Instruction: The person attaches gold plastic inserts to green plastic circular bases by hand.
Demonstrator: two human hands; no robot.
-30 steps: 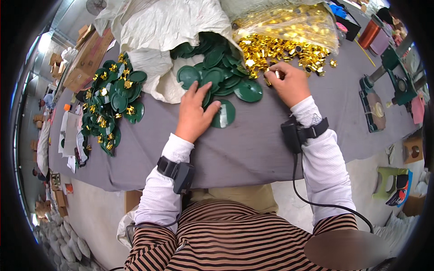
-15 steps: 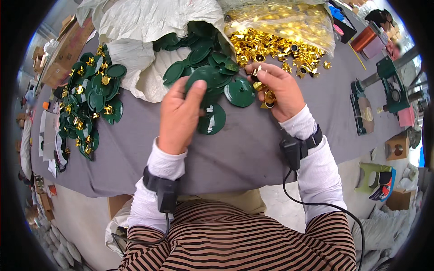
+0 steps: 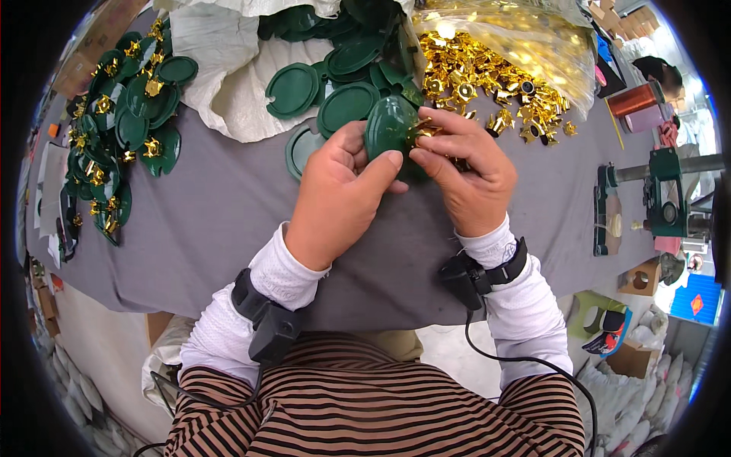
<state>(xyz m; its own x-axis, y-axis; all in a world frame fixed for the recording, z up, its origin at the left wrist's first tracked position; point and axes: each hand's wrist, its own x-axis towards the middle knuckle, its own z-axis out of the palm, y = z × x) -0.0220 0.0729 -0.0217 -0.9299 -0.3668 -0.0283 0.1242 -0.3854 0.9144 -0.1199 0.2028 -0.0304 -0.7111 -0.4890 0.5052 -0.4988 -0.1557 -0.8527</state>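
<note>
A round green plastic disc (image 3: 390,128) is pinched between the thumb and fingers of my left hand (image 3: 339,186), tilted up on its edge. My right hand (image 3: 474,171) presses a small gold star-shaped piece (image 3: 423,132) against the disc's right side; more gold shows under its curled fingers. Whether the piece is seated on the disc is hidden by my fingers. Just beyond my hands lie loose green discs (image 3: 346,108), spilling from a white woven sack (image 3: 217,72). Behind my right hand spreads a heap of gold pieces (image 3: 464,80), partly under a clear plastic bag (image 3: 525,34).
At the left lies a pile of green discs with gold pieces on them (image 3: 131,126). A green metal hand press (image 3: 666,194) stands at the right edge, with copper-coloured spools (image 3: 636,99) behind it. A grey cloth (image 3: 221,221) covers the table.
My hands have come together, and the gold piece now meets the disc. The disc has turned from lying flatter to standing on edge. The view has shifted slightly.
</note>
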